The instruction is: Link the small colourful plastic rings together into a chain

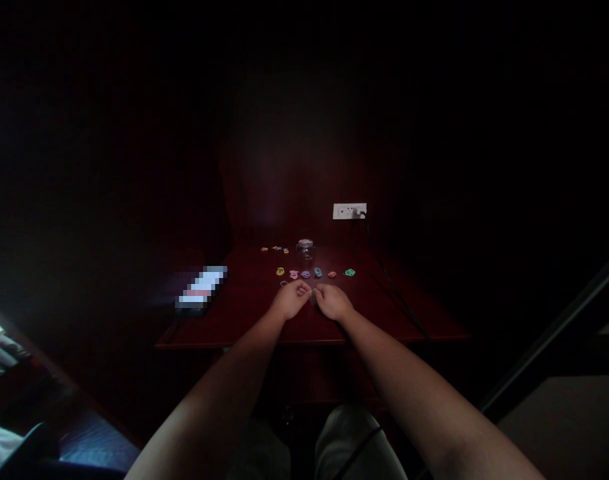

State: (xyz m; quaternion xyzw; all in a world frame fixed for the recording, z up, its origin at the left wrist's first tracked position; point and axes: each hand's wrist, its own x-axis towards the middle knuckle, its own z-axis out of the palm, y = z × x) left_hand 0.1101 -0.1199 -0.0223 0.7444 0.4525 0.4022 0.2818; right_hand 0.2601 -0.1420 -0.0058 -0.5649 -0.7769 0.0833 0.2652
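Note:
My left hand (290,301) and my right hand (334,303) meet closely over the front middle of the table. Their fingers are closed in a pinch, and a speck of green, seemingly a small elastic band (312,291), shows between the fingertips. Just beyond lies a row of little coloured band piles: yellow (280,271), pink (294,274), purple (305,274), blue (318,272), orange (332,274) and green (350,273). A single pale loop (283,284) rests beside my left hand. Behind the row stands a small clear jar (305,251) with a pinkish top.
More mixed bands (278,249) lie at the table's back left. A phone with a lit screen (202,288) is on the left side. A wall socket (349,211) has a plug in it, and a dark cable (399,293) runs down the right side of the dark red table (244,327).

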